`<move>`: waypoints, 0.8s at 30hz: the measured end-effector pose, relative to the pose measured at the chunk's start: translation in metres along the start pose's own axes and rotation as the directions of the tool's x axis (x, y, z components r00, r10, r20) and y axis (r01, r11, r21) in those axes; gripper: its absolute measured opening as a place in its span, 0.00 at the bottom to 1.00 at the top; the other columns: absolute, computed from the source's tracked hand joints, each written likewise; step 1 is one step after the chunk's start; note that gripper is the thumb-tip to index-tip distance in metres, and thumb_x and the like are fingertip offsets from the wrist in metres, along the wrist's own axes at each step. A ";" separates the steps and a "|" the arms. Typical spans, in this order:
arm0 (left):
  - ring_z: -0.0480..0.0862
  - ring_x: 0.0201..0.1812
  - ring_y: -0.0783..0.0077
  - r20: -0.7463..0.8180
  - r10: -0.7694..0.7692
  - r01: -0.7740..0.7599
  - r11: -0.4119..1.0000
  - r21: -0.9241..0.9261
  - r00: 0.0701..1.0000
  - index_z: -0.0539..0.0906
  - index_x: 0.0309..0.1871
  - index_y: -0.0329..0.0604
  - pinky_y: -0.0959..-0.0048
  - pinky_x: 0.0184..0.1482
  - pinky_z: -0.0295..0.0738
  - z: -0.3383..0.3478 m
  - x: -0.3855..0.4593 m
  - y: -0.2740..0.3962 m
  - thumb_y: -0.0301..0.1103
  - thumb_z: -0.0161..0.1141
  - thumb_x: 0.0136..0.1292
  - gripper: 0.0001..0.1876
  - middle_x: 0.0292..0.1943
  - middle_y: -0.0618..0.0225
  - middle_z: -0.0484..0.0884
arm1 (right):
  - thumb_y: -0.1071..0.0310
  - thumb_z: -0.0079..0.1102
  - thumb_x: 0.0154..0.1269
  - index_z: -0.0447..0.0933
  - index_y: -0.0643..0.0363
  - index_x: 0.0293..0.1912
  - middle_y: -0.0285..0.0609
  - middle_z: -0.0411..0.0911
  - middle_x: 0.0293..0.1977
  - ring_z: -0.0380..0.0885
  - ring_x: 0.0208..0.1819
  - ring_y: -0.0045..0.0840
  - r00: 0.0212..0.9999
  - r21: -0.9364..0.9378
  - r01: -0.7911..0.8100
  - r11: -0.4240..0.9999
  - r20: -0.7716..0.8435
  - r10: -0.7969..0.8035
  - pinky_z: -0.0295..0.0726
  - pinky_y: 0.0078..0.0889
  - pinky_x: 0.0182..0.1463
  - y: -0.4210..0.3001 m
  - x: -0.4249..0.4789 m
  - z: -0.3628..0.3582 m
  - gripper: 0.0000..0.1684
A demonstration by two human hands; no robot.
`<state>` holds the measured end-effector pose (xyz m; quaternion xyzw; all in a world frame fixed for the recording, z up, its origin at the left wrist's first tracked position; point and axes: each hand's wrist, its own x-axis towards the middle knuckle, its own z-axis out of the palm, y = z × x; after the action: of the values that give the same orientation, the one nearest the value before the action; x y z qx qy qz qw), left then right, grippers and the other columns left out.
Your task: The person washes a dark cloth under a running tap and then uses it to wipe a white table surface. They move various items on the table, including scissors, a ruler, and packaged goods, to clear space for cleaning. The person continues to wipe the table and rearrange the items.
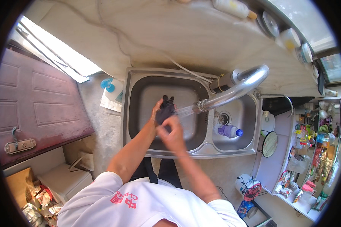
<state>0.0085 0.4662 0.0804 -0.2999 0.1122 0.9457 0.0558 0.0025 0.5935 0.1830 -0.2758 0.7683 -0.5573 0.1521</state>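
A wet black item (165,113), which looks like a glove, is in my left hand (157,109) over the large basin of the steel sink (170,153). Its finger-like tips point away from me. Water streams onto it from the chrome faucet (230,98), whose spout comes in from the right. My right hand (172,132) is blurred by motion just below the black item, thumb and forefinger curled towards each other. A dark part shows by its fingers, but whether it grips that part cannot be made out.
A plastic bottle with a blue cap (228,131) lies in the small basin beside the drain (224,118). Left of the sink stands a blue-topped pump bottle (113,87). A round mirror (270,144) and packed shelves (309,153) are on the right, a maroon door (45,102) on the left.
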 end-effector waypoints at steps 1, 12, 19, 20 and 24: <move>0.81 0.35 0.61 0.027 0.022 -0.020 0.998 -0.060 0.999 0.80 0.45 0.44 0.62 0.40 0.78 0.001 0.001 -0.003 0.58 0.52 0.63 0.25 0.37 0.61 0.83 | 0.65 0.65 0.47 0.70 0.56 0.27 0.48 0.73 0.38 0.72 0.47 0.40 0.990 -0.188 0.108 0.976 -0.073 -0.123 0.71 0.36 0.49 -0.019 -0.015 0.016 0.12; 0.82 0.40 0.61 -0.126 -0.009 -0.015 0.982 -0.188 0.992 0.78 0.44 0.44 0.61 0.47 0.78 0.017 0.003 -0.024 0.51 0.47 0.69 0.19 0.40 0.61 0.83 | 0.69 0.53 0.58 0.74 0.63 0.43 0.50 0.77 0.39 0.77 0.41 0.42 0.918 -0.061 0.089 0.994 -0.383 -0.105 0.75 0.39 0.49 0.044 0.039 0.007 0.13; 0.82 0.38 0.66 0.096 0.031 0.001 0.949 -0.314 0.995 0.76 0.45 0.48 0.64 0.41 0.79 -0.002 0.021 -0.048 0.56 0.44 0.69 0.22 0.37 0.65 0.82 | 0.61 0.61 0.58 0.71 0.59 0.31 0.45 0.73 0.32 0.75 0.35 0.38 0.955 -0.204 -0.251 0.946 -0.211 0.208 0.72 0.38 0.37 0.045 0.047 0.013 0.12; 0.82 0.38 0.67 -0.156 -0.001 -0.024 0.987 -0.160 0.988 0.76 0.45 0.48 0.64 0.40 0.79 0.045 0.006 -0.044 0.56 0.44 0.69 0.21 0.37 0.66 0.82 | 0.61 0.61 0.59 0.69 0.59 0.29 0.44 0.72 0.30 0.75 0.35 0.38 0.935 -0.147 -0.270 0.952 -0.275 0.222 0.71 0.38 0.36 0.063 0.064 0.000 0.14; 0.83 0.33 0.67 0.063 -0.098 0.109 0.972 -0.207 0.993 0.78 0.38 0.48 0.65 0.35 0.78 0.028 -0.004 -0.020 0.61 0.49 0.65 0.24 0.31 0.68 0.82 | 0.63 0.63 0.56 0.67 0.60 0.26 0.43 0.71 0.30 0.73 0.37 0.40 0.947 -0.035 -0.088 0.995 -0.313 0.073 0.70 0.37 0.38 0.002 0.038 0.011 0.15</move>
<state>-0.0003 0.4920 0.1014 -0.2845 -0.0056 0.9556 0.0761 -0.0219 0.5629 0.1803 -0.1564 0.8066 -0.5682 0.0449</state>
